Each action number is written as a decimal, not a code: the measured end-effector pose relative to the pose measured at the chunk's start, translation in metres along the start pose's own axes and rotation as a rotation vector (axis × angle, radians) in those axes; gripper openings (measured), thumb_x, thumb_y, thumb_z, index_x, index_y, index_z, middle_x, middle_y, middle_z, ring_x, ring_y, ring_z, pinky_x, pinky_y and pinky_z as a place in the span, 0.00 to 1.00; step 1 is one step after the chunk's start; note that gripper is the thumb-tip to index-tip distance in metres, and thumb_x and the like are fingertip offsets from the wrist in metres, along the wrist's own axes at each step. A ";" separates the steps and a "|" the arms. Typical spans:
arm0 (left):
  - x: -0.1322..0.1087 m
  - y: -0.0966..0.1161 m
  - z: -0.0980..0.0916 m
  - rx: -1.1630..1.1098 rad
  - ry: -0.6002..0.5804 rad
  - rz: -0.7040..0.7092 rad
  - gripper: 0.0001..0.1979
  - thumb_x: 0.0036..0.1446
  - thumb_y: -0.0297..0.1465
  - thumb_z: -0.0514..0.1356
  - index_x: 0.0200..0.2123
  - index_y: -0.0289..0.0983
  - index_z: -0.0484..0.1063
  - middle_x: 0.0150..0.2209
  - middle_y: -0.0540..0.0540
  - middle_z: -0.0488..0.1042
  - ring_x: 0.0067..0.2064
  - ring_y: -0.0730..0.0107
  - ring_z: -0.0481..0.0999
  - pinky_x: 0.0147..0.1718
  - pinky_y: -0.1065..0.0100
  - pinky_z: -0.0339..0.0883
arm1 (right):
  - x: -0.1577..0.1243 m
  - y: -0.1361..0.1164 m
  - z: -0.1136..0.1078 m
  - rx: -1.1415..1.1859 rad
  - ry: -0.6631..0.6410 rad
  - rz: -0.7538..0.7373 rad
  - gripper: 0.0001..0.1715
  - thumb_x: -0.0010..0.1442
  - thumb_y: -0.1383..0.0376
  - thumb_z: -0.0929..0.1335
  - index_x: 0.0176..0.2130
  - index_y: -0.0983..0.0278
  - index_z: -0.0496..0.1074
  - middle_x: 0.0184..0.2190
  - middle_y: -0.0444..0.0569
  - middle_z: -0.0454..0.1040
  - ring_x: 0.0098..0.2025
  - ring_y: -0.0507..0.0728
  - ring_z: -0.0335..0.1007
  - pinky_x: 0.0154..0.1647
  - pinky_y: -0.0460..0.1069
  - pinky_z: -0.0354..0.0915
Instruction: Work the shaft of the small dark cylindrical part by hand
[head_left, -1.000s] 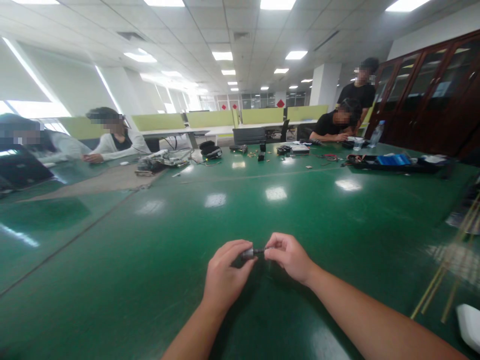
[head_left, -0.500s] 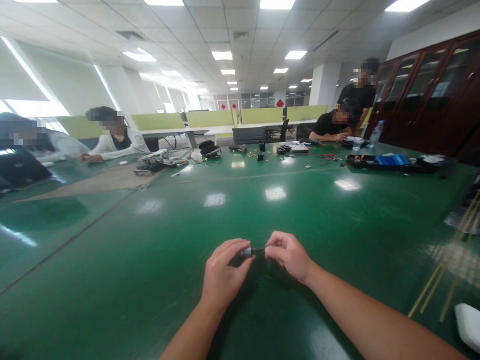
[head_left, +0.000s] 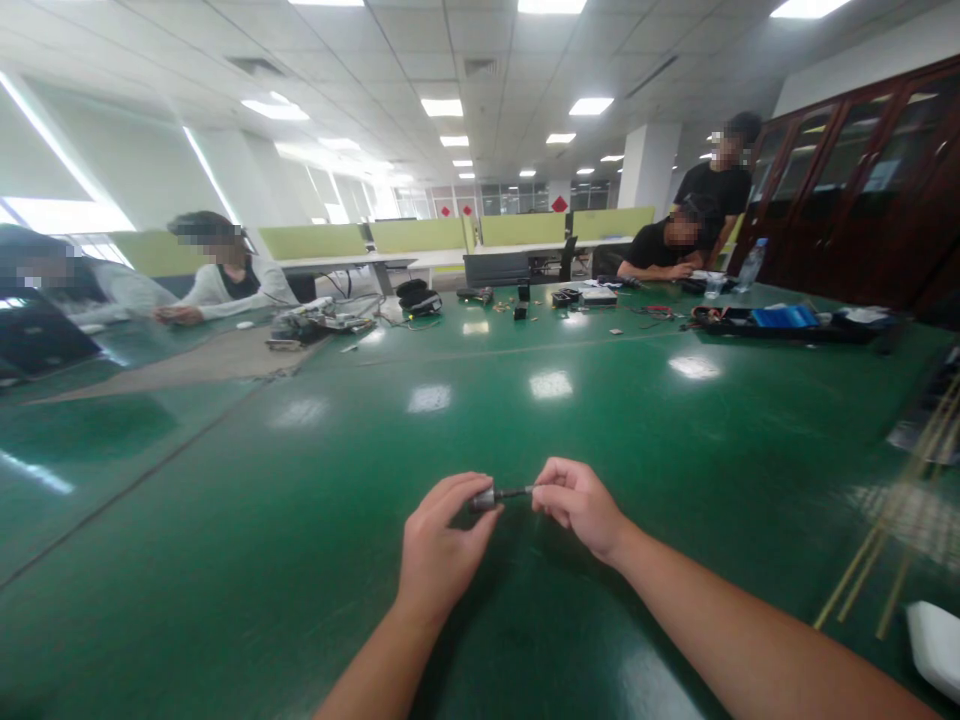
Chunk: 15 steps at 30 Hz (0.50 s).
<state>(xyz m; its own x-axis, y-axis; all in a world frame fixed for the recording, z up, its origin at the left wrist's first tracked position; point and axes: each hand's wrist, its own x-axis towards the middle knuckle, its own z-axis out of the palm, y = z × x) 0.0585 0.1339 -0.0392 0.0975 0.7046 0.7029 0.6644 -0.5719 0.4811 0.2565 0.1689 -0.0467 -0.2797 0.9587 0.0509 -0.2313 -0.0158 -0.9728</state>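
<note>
My left hand (head_left: 448, 545) is closed on a small silver cylinder (head_left: 484, 498), gripped between thumb and fingers. A thin dark rod (head_left: 513, 492) stretches from the cylinder's right end to my right hand (head_left: 577, 508). There the thumb and fingertips pinch the rod's far end, which they partly hide. Cylinder and rod lie roughly in one line, held level just above the green table (head_left: 360, 470). Whether the rod is fixed in the cylinder or only inserted I cannot make out.
Thin yellowish sticks (head_left: 874, 560) and a white object (head_left: 930, 640) lie at the right. Farther off are a black tray (head_left: 795, 328), a water bottle (head_left: 751, 265), small black boxes (head_left: 520, 312) and a heap of parts (head_left: 319, 322). Several people are around the table's far side.
My left hand has shifted slightly left, widening the gap between my hands, so a little more of the rod shows. The camera view has moved slightly.
</note>
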 end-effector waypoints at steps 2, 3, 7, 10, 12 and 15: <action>0.001 0.001 -0.001 -0.001 0.003 -0.001 0.10 0.56 0.29 0.66 0.43 0.41 0.77 0.44 0.47 0.77 0.45 0.65 0.77 0.49 0.63 0.72 | 0.000 -0.001 0.000 0.010 0.003 -0.001 0.08 0.47 0.64 0.71 0.26 0.65 0.67 0.20 0.44 0.73 0.16 0.46 0.50 0.17 0.45 0.43; 0.001 0.001 -0.001 0.000 0.005 -0.002 0.10 0.57 0.30 0.65 0.43 0.41 0.77 0.43 0.47 0.77 0.45 0.64 0.77 0.48 0.63 0.72 | 0.000 -0.001 0.000 0.014 0.003 0.000 0.08 0.47 0.64 0.71 0.26 0.65 0.67 0.20 0.44 0.73 0.16 0.46 0.50 0.17 0.45 0.43; 0.001 0.002 -0.001 0.003 0.007 -0.007 0.09 0.57 0.31 0.65 0.42 0.41 0.77 0.43 0.46 0.77 0.45 0.64 0.77 0.48 0.62 0.72 | 0.000 -0.001 0.000 0.033 0.004 0.003 0.08 0.47 0.65 0.71 0.26 0.65 0.67 0.20 0.44 0.74 0.15 0.46 0.50 0.17 0.44 0.42; 0.002 0.002 -0.001 0.010 0.027 -0.034 0.09 0.57 0.32 0.64 0.42 0.41 0.76 0.43 0.46 0.77 0.45 0.63 0.77 0.48 0.62 0.71 | 0.001 0.002 -0.001 0.031 0.001 -0.004 0.08 0.47 0.65 0.71 0.26 0.64 0.67 0.20 0.44 0.74 0.15 0.46 0.50 0.17 0.44 0.43; 0.002 0.000 -0.002 0.021 0.051 -0.078 0.09 0.57 0.33 0.65 0.42 0.41 0.76 0.42 0.46 0.77 0.44 0.62 0.76 0.48 0.61 0.71 | 0.001 0.003 -0.002 0.026 -0.006 -0.010 0.09 0.48 0.64 0.71 0.26 0.64 0.67 0.20 0.44 0.74 0.15 0.46 0.50 0.17 0.44 0.44; 0.003 -0.004 -0.003 0.053 0.090 -0.149 0.13 0.56 0.39 0.66 0.42 0.41 0.76 0.41 0.46 0.76 0.43 0.61 0.75 0.47 0.60 0.70 | 0.003 0.003 -0.002 0.020 -0.012 -0.026 0.12 0.51 0.60 0.71 0.26 0.65 0.67 0.21 0.45 0.74 0.15 0.46 0.50 0.17 0.45 0.45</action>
<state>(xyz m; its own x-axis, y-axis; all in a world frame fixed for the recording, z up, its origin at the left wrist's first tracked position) 0.0539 0.1366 -0.0372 -0.0700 0.7381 0.6710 0.7051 -0.4392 0.5567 0.2569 0.1720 -0.0499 -0.2842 0.9555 0.0790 -0.2575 0.0033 -0.9663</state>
